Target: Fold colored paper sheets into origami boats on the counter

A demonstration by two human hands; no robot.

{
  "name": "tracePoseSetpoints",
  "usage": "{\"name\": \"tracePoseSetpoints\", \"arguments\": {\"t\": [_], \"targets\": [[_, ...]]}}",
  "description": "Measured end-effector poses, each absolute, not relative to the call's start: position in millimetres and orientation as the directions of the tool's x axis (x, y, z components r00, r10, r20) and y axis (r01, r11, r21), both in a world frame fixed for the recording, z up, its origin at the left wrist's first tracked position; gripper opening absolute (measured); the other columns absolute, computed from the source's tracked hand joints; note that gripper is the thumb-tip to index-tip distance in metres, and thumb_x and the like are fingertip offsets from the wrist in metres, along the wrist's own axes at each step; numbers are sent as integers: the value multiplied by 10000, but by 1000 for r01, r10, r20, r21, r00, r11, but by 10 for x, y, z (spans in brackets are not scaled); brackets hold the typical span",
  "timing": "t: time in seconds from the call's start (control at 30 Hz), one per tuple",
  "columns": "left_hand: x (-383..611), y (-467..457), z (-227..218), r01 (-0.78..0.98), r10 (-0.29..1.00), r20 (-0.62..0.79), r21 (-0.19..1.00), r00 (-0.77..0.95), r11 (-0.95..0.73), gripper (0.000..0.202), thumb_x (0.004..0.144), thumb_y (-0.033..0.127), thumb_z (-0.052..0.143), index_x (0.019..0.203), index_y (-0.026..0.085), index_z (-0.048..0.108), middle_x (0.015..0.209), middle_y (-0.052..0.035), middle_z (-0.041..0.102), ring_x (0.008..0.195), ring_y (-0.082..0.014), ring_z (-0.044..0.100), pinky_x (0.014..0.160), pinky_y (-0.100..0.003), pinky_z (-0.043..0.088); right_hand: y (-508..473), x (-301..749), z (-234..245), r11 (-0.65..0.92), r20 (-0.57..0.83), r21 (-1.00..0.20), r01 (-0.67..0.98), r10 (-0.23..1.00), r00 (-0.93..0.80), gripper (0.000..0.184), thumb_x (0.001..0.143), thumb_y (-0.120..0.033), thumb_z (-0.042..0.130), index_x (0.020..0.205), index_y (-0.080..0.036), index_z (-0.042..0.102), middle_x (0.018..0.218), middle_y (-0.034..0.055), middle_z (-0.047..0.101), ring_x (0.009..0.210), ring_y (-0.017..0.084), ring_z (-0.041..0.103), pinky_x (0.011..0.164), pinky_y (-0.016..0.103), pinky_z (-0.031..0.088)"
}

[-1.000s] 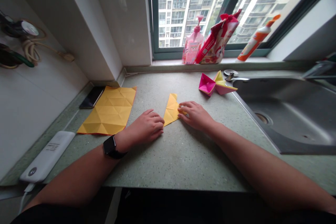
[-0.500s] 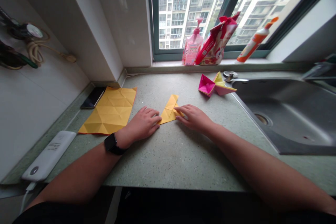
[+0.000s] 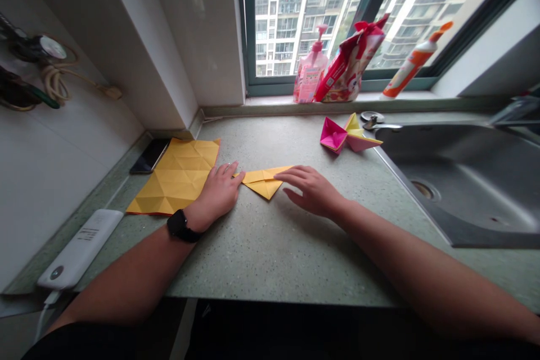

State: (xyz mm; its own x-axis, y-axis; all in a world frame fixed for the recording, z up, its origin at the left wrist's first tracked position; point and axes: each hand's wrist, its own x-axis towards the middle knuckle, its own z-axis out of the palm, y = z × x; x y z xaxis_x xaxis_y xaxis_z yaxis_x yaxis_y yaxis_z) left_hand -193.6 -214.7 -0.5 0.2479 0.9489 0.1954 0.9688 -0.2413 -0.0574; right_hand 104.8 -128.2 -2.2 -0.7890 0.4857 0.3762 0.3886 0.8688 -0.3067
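Observation:
A small folded piece of yellow origami paper (image 3: 265,181) lies on the counter between my hands, with a long straight band along its top and a point towards me. My left hand (image 3: 220,187) grips its left end, the thumb on the paper and the other fingers beyond it. From the right, my right hand (image 3: 314,190) reaches over the other end. Its fingers are stretched out, the fingertips touching the paper, while the thumb stays apart below. Part of the right end is hidden under those fingers. Left of my left hand lies a larger creased yellow sheet (image 3: 182,177).
A pink and yellow folded paper piece (image 3: 333,134) sits beside the metal sink (image 3: 422,152). A phone (image 3: 149,156) and white power bank (image 3: 82,247) lie at left on the counter (image 3: 270,259). A pump bottle (image 3: 311,70), red bag (image 3: 352,62) and orange-white bottle (image 3: 409,70) stand on the sill.
The folded yellow paper has turned: its upper strip slanted away from me, and now a band runs left to right with the point towards me. My left hand has moved slightly left and away.

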Motion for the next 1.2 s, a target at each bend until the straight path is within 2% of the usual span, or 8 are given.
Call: {"name": "tracePoseSetpoints", "arguments": {"t": [0.13,0.23,0.47,0.6,0.8,0.97,1.1,1.2], "targets": [[-1927,-2137,-23,960,942,185,-49,281,-277,484,979,106,518,1431,176,678,1572,-194,595,1385,-371,566,1191,-573,445,-1030,1156,-112,761,387,-279,586,648,-656,621,848,-21,575,1407,-257,706,1402,101,747,1290,317,671,1133,537,531],[-1900,-2121,-29,959,945,164,-28,284,-283,493,986,72,472,1434,153,663,1516,-191,620,1331,-355,576,1137,-535,494,-893,1183,-202,728,331,-290,622,686,-648,540,860,-26,578,1338,-223,732,1335,124,767,1236,314,694,1094,512,554],[-1850,-2079,-64,937,926,186,61,328,-344,456,1011,35,402,1348,151,686,1352,-170,671,1207,-303,589,1051,-482,545,-848,1137,-218,750,320,-317,580,660,-680,228,979,-159,634,1112,-248,797,1177,102,803,1104,282,727,1010,453,566],[-1817,-2099,-42,923,915,199,91,350,-373,436,985,53,457,1334,155,697,1359,-171,671,1197,-307,599,1050,-502,552,-892,1147,-177,759,301,-335,559,648,-700,206,962,-146,642,1047,-252,798,1080,75,808,1018,262,733,925,405,565],[-1729,-2150,25,898,900,170,119,402,-424,314,1073,219,495,1305,154,696,1377,-173,661,1234,-317,603,1093,-512,535,-925,1144,-160,798,296,-337,499,593,-749,193,967,-148,652,960,-252,814,1030,59,801,983,240,727,888,373,552],[-1722,-2159,-4,891,900,157,150,406,-428,354,1099,319,529,1373,140,665,1439,-191,627,1335,-345,566,1168,-543,493,-934,1141,-174,807,308,-348,477,579,-755,209,956,-139,677,948,-268,841,1030,43,806,972,226,741,872,361,566],[-1715,-2178,-22,925,920,176,89,349,-368,375,1097,340,545,1376,120,663,1505,-221,574,1433,-392,496,1224,-592,434,-1006,1107,-161,818,317,-343,461,563,-763,194,976,-169,684,966,-271,849,1023,46,798,951,218,746,842,349,570],[-1700,-2190,-15,943,932,175,42,318,-330,381,1085,312,569,1389,100,656,1479,-228,583,1418,-402,502,1210,-584,446,-1072,1087,-125,842,326,-348,411,520,-789,209,1012,-203,660,1120,-272,827,1072,59,791,967,214,740,851,348,573]]}}
